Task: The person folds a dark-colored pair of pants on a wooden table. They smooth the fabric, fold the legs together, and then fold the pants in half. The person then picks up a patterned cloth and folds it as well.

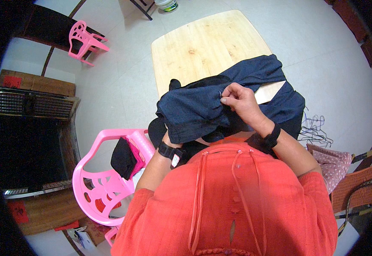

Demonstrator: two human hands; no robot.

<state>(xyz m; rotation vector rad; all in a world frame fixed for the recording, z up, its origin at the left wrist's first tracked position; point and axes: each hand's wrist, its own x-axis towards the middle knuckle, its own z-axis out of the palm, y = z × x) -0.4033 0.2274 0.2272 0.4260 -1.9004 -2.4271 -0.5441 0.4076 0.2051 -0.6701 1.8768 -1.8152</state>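
Observation:
A dark blue cloth garment (192,105) lies over the near part of a light wooden table (202,44), partly raised toward me. My left hand (170,138) holds its near left end from below; cloth covers most of the fingers. Above the garment's middle is my right hand (241,100), thumb and forefinger brought close together. A tiny pale bit, perhaps thread or lint, shows by the fingertips; whether they grip it is unclear. More of the dark blue cloth (253,70) spreads to the far right, with bare wood showing through a gap in it.
Beside my left arm stands a pink plastic chair (91,163) with a black cloth (122,158) and other folded fabrics on it. Wire hangers (315,132) lie on the floor at right, near a polka-dot cloth (334,161). Another pink chair (85,43) stands far left.

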